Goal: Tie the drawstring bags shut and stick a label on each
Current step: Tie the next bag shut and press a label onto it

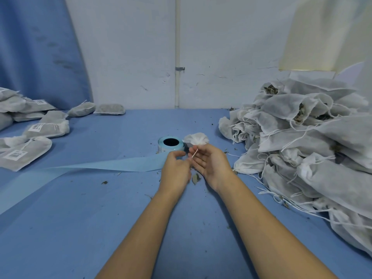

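white drawstring [194, 153] pinched by curled left hand [177, 165], right hand [210, 161] palm-up, grip unclear

- Bags in pile [302, 137]: white non-woven cloth, matt, thin enough to show the dark fill.
- Drawstring [194, 153]: white cord, matt.
- Label roll [171, 144] and loose strip [90, 168]: pale blue paper liner, smooth, faint sheen.
- Label [15, 154]: white printed paper.
- Table cover [80, 218]: blue cloth, matt, felt-like.
- Wall [130, 57]: white paint, scuffed.
- Pipe [177, 47]: white plastic; clip [179, 68] grey metal.
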{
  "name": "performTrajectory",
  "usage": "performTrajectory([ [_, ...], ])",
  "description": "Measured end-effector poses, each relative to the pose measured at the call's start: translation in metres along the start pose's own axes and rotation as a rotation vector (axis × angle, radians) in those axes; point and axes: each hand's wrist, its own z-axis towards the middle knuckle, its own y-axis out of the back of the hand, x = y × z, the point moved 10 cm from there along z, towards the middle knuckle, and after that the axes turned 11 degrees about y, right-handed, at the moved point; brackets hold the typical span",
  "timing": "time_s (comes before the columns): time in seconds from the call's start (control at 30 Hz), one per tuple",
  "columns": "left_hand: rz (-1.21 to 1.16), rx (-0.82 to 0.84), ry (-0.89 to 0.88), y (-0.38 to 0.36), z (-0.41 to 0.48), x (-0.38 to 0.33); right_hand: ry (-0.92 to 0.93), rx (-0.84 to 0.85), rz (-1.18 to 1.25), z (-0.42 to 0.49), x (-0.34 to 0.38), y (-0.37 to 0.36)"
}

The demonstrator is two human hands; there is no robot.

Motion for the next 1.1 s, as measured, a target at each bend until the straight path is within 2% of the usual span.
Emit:
performTrajectory([
  [0.07, 0.279, -0.15, -0.21, 0.013, -0.004, -0.015, 0.022, 0.03, -0.071, 0.001, 0.002, -0.001],
  [0.13, 0.504, -0.246, -0.343, 0.017, -0.01, -0.024, 0.09, 0.007, -0.238, 0.002, 0.009, 0.002],
  [0.23, 0.797, -0.373, -0.397, 0.017, -0.016, -0.029, 0.266, -0.026, -0.569, -0.001, 0.029, 0.004],
  [0.3, 0.839, -0.448, -0.423, 0.02, -0.02, -0.038, 0.336, -0.024, -0.768, -0.004, 0.037, 0.002],
  [0.4, 0.742, -0.456, -0.507, 0.019, -0.028, -0.049, 0.414, 0.001, -1.041, -0.008, 0.044, -0.004],
  [0.53, 0.503, -0.214, -0.665, -0.001, -0.035, -0.055, 0.548, 0.009, -1.211, -0.013, 0.052, -0.015],
  [0.73, 0.219, -0.002, -0.571, -0.009, -0.028, -0.047, 0.711, 0.043, -1.339, -0.024, 0.057, -0.023],
  [0.93, 0.066, 0.009, -0.493, -0.006, -0.023, -0.045, 0.966, 0.018, -1.392, -0.038, 0.066, -0.032],
  [1.1, 0.072, -0.054, -0.48, 0.001, -0.021, -0.044, 1.007, 0.022, -1.381, -0.041, 0.065, -0.033],
])
